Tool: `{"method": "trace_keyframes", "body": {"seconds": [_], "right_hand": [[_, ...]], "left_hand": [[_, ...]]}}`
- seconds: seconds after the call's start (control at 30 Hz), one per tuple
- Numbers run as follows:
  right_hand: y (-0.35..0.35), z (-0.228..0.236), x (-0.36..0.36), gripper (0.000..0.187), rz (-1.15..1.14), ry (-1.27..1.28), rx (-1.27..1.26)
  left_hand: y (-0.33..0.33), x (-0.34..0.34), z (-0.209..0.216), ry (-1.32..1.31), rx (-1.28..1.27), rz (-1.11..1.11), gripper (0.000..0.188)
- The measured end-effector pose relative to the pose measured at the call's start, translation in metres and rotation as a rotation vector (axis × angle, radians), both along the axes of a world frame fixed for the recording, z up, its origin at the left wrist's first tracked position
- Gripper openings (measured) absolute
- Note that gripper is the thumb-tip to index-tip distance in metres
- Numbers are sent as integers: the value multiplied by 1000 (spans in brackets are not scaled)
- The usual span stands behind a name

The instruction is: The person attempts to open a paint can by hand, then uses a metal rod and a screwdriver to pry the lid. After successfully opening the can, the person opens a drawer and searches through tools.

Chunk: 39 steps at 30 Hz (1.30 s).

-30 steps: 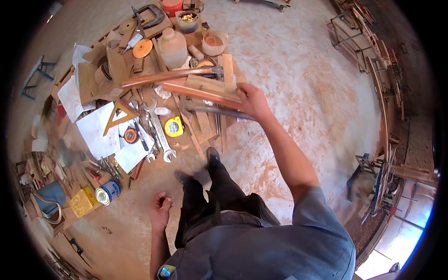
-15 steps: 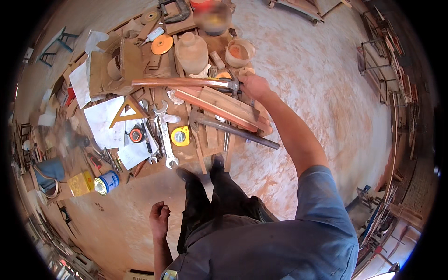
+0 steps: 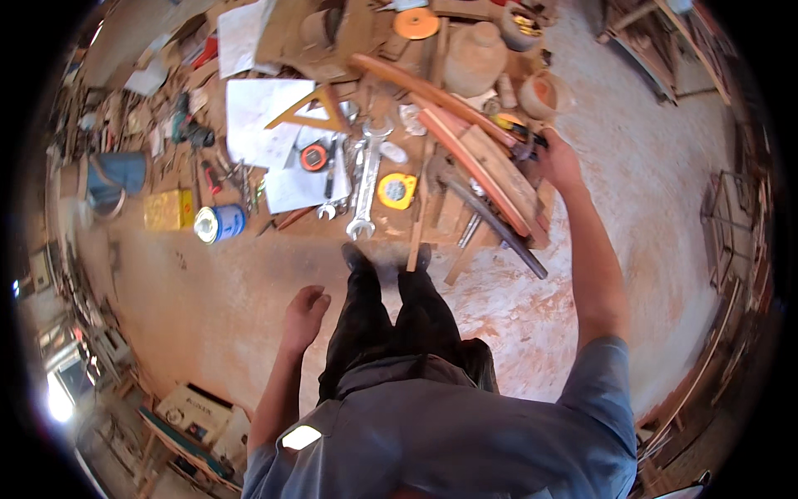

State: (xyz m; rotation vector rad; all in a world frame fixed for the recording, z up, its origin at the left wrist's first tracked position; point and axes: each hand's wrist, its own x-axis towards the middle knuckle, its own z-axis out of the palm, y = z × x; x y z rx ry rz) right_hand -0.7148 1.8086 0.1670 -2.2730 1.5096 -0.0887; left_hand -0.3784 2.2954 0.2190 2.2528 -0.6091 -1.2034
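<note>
Yellow-and-black hand tool (image 3: 522, 131): lying at the far end of the wooden boards (image 3: 490, 170), where the right hand (image 3: 555, 158) is closing on it; how firmly cannot be told. Yellow tape measure (image 3: 396, 190) and large spanner (image 3: 366, 179): sitting left of the boards. Left hand (image 3: 304, 313): hanging loosely curled and holding nothing, well short of the boards.

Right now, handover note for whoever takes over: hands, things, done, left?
Right hand: stretched out to the right end of the low cluttered workbench, on a black-and-yellow tool; grip unclear.
Left hand: empty, hanging by the leg.
Long reddish curved wooden strips lie on the bench beside that hand.
Done: reach made.
Left: tool not lifted.
</note>
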Motion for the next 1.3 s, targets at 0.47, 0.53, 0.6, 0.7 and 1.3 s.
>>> {"method": "trace_keyframes", "body": {"seconds": [0.47,0.53,0.6,0.7,1.3], "right_hand": [[-9,-24,-1,36,38,274,-101],[-9,-27,-9,36,55,230,-134],[-6,-26,-16,36,38,154,-258],[26,-4,-7,36,-94,-111,-324],[432,-139,282,35,-1004,-925,1150]], "left_hand": [[11,10,15,40,-15,65,29],[27,20,-3,124,-72,98,27],[40,31,-12,104,-91,117,32],[56,52,-17,97,-101,131,32],[242,278,-80,73,-94,114,27]]}}
